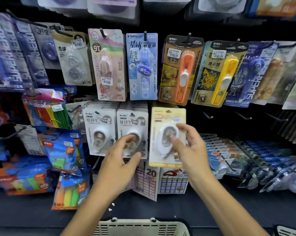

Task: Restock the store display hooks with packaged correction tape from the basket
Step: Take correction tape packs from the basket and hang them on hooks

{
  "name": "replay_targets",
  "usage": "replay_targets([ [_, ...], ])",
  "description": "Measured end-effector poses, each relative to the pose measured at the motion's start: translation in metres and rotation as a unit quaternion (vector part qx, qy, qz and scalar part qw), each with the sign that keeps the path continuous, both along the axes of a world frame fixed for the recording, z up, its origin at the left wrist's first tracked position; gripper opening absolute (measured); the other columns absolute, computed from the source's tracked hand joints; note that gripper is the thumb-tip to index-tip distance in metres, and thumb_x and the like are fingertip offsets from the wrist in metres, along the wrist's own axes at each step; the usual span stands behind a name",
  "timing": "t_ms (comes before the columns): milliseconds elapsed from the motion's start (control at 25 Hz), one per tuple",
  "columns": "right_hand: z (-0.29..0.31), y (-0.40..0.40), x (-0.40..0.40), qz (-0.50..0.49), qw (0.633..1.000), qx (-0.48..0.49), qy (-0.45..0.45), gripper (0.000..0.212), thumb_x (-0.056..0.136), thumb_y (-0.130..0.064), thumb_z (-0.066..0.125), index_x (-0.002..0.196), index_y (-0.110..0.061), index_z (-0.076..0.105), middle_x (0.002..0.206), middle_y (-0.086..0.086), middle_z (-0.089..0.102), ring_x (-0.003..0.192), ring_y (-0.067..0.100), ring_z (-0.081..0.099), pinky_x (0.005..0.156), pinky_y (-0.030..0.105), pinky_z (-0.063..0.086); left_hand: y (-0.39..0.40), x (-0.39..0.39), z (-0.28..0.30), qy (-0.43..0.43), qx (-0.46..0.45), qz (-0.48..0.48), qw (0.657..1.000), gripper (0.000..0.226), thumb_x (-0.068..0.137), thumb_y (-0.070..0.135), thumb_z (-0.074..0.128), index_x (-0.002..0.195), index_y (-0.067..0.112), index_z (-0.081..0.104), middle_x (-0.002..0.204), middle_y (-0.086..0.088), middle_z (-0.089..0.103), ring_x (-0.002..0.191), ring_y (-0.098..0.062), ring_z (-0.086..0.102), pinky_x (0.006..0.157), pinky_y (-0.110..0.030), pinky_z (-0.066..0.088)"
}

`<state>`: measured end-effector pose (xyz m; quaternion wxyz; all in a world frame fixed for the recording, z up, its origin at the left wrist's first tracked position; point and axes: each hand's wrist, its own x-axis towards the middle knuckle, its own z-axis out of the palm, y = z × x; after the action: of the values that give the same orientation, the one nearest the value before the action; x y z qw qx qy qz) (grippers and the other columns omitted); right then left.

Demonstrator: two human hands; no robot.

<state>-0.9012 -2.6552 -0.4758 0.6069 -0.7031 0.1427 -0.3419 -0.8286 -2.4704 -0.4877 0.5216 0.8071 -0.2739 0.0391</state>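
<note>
Several rows of carded stationery are seen hanging on a black display wall (212, 116), which fills the view from 9 to 3 o'clock. Along the upper row, a My Melody correction tape card (109, 65) is hung at about 11 o'clock, a blue correction tape card (143, 65) at 12 o'clock, an orange clip pusher pack (179, 70) just right of it, and a yellow clip pusher pack (217, 74) towards 1 o'clock. Bare hooks (207, 115) are seen at 2 o'clock, below the pusher packs. Packs of highlighters (70, 189) are hung at 8 o'clock. A cream plastic basket (140, 226) is seen at 6 o'clock, only its rim in view, with what it holds hidden.

Two stacks of white BoBo correction tape packs are hung side by side just left of centre, the left stack (99, 132) and the right stack (132, 132). A yellow-backed correction tape pack (166, 137) is held upright just right of them, at centre, its top edge level with the tops of the white stacks; whether it is on a hook cannot be told.

The right hand (191, 150) is placed on that yellow pack, the grip closed on the white tape blister, with the thumb across its front and the fingers at its upper right edge. The left hand (120, 160) is raised before the right white stack, its grip wide, fingers loosely spread and the fingertips touching or just off the blister; nothing is held by it.
</note>
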Motion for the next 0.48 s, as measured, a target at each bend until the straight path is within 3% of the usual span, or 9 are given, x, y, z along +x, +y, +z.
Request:
replay_targets([
  [120, -0.001, -0.02, -0.003, 0.004, 0.998, -0.028, 0.058, 0.034, 0.095, -0.015, 0.068, 0.109, -0.046, 0.067, 0.123, -0.016, 0.067, 0.111, 0.002, 0.062, 0.067, 0.012, 0.052, 0.003, -0.001, -0.006, -0.107, 0.128, 0.001, 0.986, 0.067, 0.096, 0.033, 0.062, 0.156, 0.036, 0.03, 0.15, 0.028, 0.027, 0.138, 0.009, 0.016, 0.118, -0.02, 0.011],
  [240, -0.006, -0.024, -0.001, 0.027, 0.993, -0.072, 0.089, 0.04, 0.095, -0.016, 0.067, 0.111, -0.052, 0.063, 0.119, -0.022, 0.065, 0.099, -0.01, 0.062, 0.064, 0.01, 0.051, -0.003, -0.001, -0.013, -0.146, 0.213, 0.011, 0.966, 0.075, 0.098, 0.04, 0.054, 0.16, 0.036, 0.012, 0.167, 0.017, 0.007, 0.153, -0.004, 0.001, 0.124, -0.028, -0.002],
  [280, -0.007, -0.025, 0.003, 0.025, 0.991, -0.096, 0.089, 0.042, 0.095, -0.016, 0.066, 0.113, -0.053, 0.061, 0.119, -0.022, 0.065, 0.096, -0.009, 0.063, 0.065, 0.012, 0.053, -0.006, 0.002, -0.014, -0.175, 0.245, 0.022, 0.953, 0.076, 0.099, 0.041, 0.051, 0.161, 0.035, 0.008, 0.169, 0.014, 0.002, 0.155, -0.008, -0.002, 0.125, -0.032, -0.005],
  [360, -0.012, -0.03, 0.015, 0.012, 0.979, -0.17, 0.111, 0.044, 0.095, -0.017, 0.065, 0.125, -0.049, 0.056, 0.132, -0.018, 0.061, 0.1, 0.005, 0.065, 0.082, 0.03, 0.057, -0.01, 0.011, -0.015, -0.228, 0.305, 0.03, 0.924, 0.078, 0.099, 0.042, 0.047, 0.161, 0.034, 0.001, 0.169, 0.009, -0.011, 0.156, -0.015, -0.01, 0.123, -0.037, -0.011],
  [400, -0.016, -0.034, 0.023, -0.001, 0.969, -0.212, 0.127, 0.046, 0.097, -0.017, 0.064, 0.131, -0.046, 0.053, 0.139, -0.016, 0.057, 0.106, 0.014, 0.062, 0.091, 0.04, 0.054, -0.011, 0.016, -0.015, -0.245, 0.331, 0.027, 0.911, 0.08, 0.099, 0.041, 0.046, 0.161, 0.034, -0.004, 0.167, 0.009, -0.02, 0.156, -0.016, -0.015, 0.121, -0.039, -0.013],
  [480, -0.022, -0.047, 0.042, -0.025, 0.952, -0.269, 0.142, 0.049, 0.1, -0.017, 0.06, 0.14, -0.041, 0.048, 0.146, -0.008, 0.053, 0.119, 0.021, 0.055, 0.102, 0.044, 0.047, -0.008, 0.028, -0.018, -0.265, 0.377, 0.021, 0.887, 0.086, 0.099, 0.039, 0.046, 0.158, 0.033, -0.016, 0.159, 0.01, -0.038, 0.152, -0.017, -0.027, 0.12, -0.042, -0.018],
])
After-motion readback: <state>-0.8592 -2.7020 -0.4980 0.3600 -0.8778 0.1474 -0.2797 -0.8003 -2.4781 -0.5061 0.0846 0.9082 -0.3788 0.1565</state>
